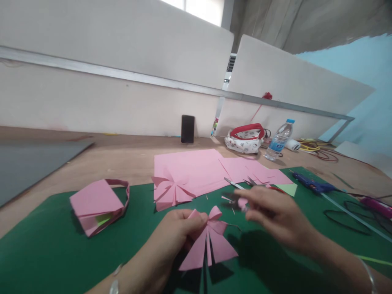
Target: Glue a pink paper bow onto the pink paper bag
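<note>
My left hand [190, 228] pinches a pink paper bow [225, 243] by its left loop, above the green mat. The bow has small loops at the top and long flared tails hanging below. A thin dark strand sticks out at its right side. To the right, my right hand [275, 216] is blurred by motion, with a small pink paper piece [243, 204] between thumb and fingers. Just beyond that hand lie scissors [234, 183], partly covered by it. Another pink paper bow [174, 190] lies behind my left hand, on the edge of the pink sheets.
Pink paper sheets [192, 169] cover the mat's far edge. At left sits a folded pink paper bag [98, 204] with a handle. A blue glue gun [314, 183] and cords lie right. Behind stand a phone [188, 129], a patterned pouch [245, 141] and a water bottle [278, 141].
</note>
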A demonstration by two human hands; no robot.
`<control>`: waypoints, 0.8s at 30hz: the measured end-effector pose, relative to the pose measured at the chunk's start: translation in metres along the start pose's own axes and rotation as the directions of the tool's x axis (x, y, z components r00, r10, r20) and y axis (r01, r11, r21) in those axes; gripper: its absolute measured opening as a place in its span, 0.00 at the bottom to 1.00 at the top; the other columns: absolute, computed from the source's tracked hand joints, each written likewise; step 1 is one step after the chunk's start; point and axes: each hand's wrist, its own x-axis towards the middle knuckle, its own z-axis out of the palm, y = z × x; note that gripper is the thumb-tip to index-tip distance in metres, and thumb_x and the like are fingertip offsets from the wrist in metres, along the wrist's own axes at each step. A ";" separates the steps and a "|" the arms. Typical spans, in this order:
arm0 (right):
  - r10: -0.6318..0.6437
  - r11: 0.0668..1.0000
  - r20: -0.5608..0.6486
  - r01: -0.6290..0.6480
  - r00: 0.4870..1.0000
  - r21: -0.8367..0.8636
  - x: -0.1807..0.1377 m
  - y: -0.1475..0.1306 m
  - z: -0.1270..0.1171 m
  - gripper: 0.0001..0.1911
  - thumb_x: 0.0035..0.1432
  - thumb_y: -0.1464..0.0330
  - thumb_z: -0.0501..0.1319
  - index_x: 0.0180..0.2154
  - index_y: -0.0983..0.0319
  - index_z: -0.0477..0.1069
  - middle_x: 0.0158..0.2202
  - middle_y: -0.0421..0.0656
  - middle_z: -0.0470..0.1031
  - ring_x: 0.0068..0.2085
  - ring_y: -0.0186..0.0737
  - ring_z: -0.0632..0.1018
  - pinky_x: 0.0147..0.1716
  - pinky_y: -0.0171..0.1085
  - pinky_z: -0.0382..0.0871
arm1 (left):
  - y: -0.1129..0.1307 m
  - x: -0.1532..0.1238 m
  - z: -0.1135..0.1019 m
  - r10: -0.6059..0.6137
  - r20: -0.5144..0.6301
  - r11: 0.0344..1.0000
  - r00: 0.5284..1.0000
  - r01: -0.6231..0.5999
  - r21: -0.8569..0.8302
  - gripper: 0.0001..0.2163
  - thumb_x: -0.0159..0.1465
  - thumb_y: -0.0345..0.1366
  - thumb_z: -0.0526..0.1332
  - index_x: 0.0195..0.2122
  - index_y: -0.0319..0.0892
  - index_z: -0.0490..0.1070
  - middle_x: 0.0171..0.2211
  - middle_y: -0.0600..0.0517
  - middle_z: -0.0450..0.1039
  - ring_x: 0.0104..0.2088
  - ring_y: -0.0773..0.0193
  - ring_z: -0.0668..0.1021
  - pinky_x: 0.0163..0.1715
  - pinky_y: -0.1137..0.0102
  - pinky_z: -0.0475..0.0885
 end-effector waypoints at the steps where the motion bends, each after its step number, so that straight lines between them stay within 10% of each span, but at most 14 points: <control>1: 0.113 0.990 -0.057 -0.117 0.992 -0.080 0.003 0.011 -0.007 0.19 0.63 0.65 0.55 0.54 0.59 0.69 0.34 0.44 0.77 0.32 0.37 0.75 0.31 0.35 0.68 | 0.001 -0.002 0.001 -0.020 -0.011 1.000 1.000 0.020 0.004 0.17 0.48 0.48 0.68 0.18 0.40 0.66 0.19 0.53 0.68 0.19 0.70 0.66 0.21 0.74 0.59; 4: 0.418 0.770 -0.186 -0.455 0.889 -0.448 0.007 0.057 -0.026 0.19 0.63 0.62 0.53 0.51 0.63 0.71 0.32 0.47 0.77 0.30 0.42 0.76 0.28 0.37 0.66 | 0.005 -0.007 0.005 -0.043 -0.003 0.999 0.999 0.044 0.007 0.17 0.50 0.50 0.67 0.20 0.40 0.69 0.19 0.52 0.70 0.19 0.69 0.67 0.20 0.74 0.58; 8: 0.541 0.599 -0.080 -0.450 0.837 -0.662 0.007 0.088 -0.026 0.16 0.60 0.62 0.55 0.36 0.68 0.75 0.32 0.55 0.75 0.35 0.52 0.76 0.31 0.43 0.68 | 0.005 -0.007 0.005 0.013 -0.040 1.000 0.999 -0.013 0.019 0.17 0.49 0.49 0.68 0.20 0.41 0.67 0.17 0.55 0.67 0.18 0.70 0.65 0.20 0.74 0.58; 12: 0.115 0.848 0.015 -0.091 0.993 -0.522 0.005 0.033 0.000 0.18 0.60 0.68 0.55 0.51 0.66 0.68 0.51 0.55 0.69 0.52 0.49 0.70 0.46 0.44 0.66 | -0.001 0.001 0.002 0.033 -0.085 0.997 0.996 -0.027 0.068 0.19 0.47 0.50 0.67 0.18 0.41 0.63 0.16 0.57 0.63 0.17 0.71 0.63 0.18 0.75 0.55; 17: -0.462 0.827 0.006 0.433 0.887 -0.359 -0.001 -0.048 0.034 0.10 0.59 0.74 0.55 0.41 0.65 0.73 0.34 0.46 0.74 0.36 0.41 0.72 0.35 0.40 0.66 | -0.003 0.005 0.002 0.130 -0.055 0.981 0.990 -0.121 0.150 0.21 0.44 0.54 0.66 0.17 0.41 0.62 0.17 0.59 0.58 0.19 0.72 0.58 0.19 0.75 0.52; 24: -0.490 0.847 -0.124 0.438 0.863 -0.300 -0.001 -0.047 0.056 0.09 0.55 0.80 0.55 0.31 0.69 0.73 0.26 0.48 0.73 0.30 0.39 0.71 0.29 0.39 0.64 | -0.003 0.002 0.007 0.218 -0.019 0.939 0.976 -0.205 0.277 0.17 0.50 0.50 0.61 0.17 0.42 0.61 0.17 0.59 0.55 0.21 0.70 0.57 0.20 0.74 0.53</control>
